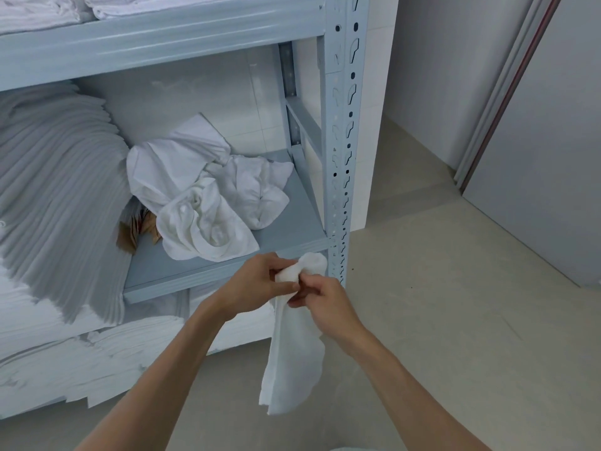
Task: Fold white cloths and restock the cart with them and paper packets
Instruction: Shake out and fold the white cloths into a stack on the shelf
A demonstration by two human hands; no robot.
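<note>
Hands meet just in front of the shelf edge (224, 276). Our left hand (257, 284) and our right hand (320, 299) both pinch the top of one white cloth (294, 359), with the fingers (283, 289) curled tight on it. The top of the cloth sticks up in a small bump, right next to the metal post (340, 157) at the corner. The rest hangs straight down between our arms, over the bare floor (439, 320).

On the shelf, behind our hands, we see a messy pile of white cloths (208, 193). It sits near the front edge, and there is flat grey room to the right of it. Brown paper packets (136, 231) peek out at the left of the pile. A tall stack of folded cloths (55, 190) leans beside them. To the right of the post, the floor is wide and open up to the wall (455, 76).
</note>
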